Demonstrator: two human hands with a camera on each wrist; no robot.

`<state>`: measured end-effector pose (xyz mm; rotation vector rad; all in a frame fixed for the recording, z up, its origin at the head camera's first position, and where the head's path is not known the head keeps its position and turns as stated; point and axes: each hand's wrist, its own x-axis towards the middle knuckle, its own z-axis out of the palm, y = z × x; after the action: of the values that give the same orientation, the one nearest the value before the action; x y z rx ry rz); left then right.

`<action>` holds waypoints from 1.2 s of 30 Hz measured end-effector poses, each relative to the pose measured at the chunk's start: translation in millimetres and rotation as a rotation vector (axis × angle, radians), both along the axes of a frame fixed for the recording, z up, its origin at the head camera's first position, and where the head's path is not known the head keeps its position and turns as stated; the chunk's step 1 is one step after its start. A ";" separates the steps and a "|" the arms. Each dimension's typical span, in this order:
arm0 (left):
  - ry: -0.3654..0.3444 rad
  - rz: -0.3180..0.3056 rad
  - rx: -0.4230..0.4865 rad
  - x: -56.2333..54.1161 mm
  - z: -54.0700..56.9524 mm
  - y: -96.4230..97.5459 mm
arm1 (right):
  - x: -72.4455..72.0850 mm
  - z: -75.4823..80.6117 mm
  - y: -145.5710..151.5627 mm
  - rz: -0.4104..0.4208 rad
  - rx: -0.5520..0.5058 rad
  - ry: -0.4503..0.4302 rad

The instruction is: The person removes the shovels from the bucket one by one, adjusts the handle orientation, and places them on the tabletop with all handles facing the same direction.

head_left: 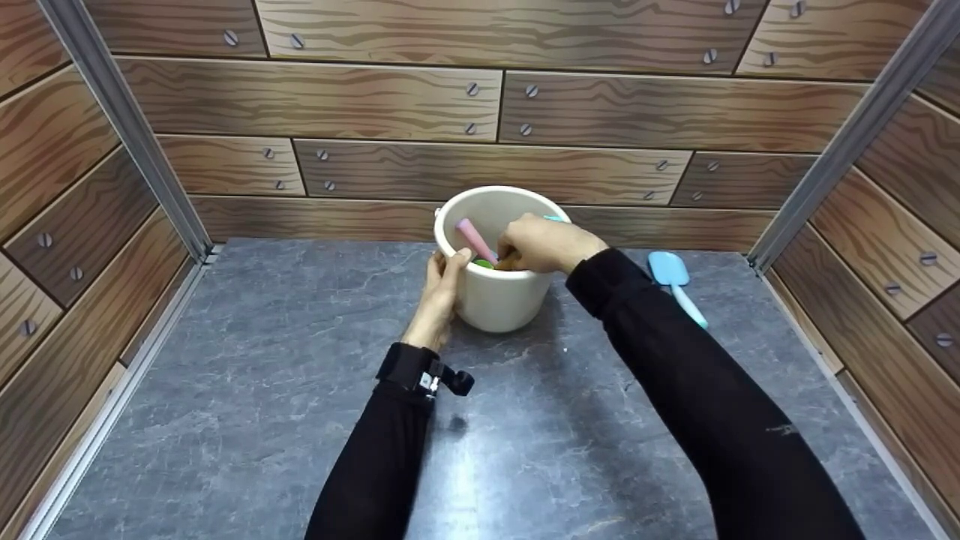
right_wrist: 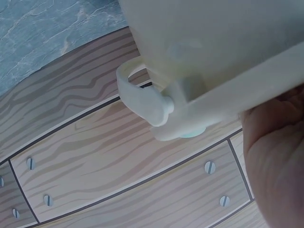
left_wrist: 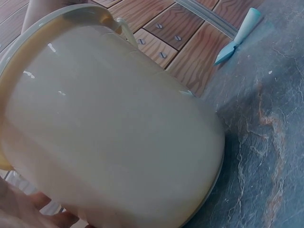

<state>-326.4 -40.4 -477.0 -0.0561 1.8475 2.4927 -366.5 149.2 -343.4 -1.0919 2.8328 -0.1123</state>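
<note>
A cream plastic bucket stands on the grey stone-look table near the back wall. My left hand grips its left side, thumb over the rim; the left wrist view is filled by the bucket wall. My right hand reaches into the bucket's mouth, fingers curled on a brown utensil, mostly hidden. A pink handle and something green stick up inside. The right wrist view shows the bucket's handle lug and part of my right hand.
A light blue spatula lies on the table right of the bucket, also seen as the blue spatula from the left wrist. Wood-patterned walls with screws enclose the table on three sides. A teal bit shows at the bucket's far rim.
</note>
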 end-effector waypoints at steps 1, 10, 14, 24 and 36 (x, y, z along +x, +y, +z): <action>-0.001 0.000 -0.002 -0.1 -0.1 -0.1 | -0.1 -0.4 0.4 -0.005 -0.007 -0.003; -0.005 -0.003 -0.004 0.3 1.0 0.0 | -3.9 -1.1 2.8 -0.010 -0.055 -0.024; -0.008 -0.002 -0.009 0.4 1.6 0.1 | -5.4 1.2 5.0 -0.018 -0.073 0.002; -0.001 0.011 0.013 -0.1 -0.4 -0.4 | -1.5 11.4 8.5 -0.042 -0.125 0.015; -0.007 0.017 0.000 -1.1 -0.7 0.3 | -0.8 14.0 13.8 -0.028 -0.130 0.071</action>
<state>-327.5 -40.2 -477.7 -0.0810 1.8514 2.5002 -367.3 163.0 -329.4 -1.1022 2.9406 -0.2688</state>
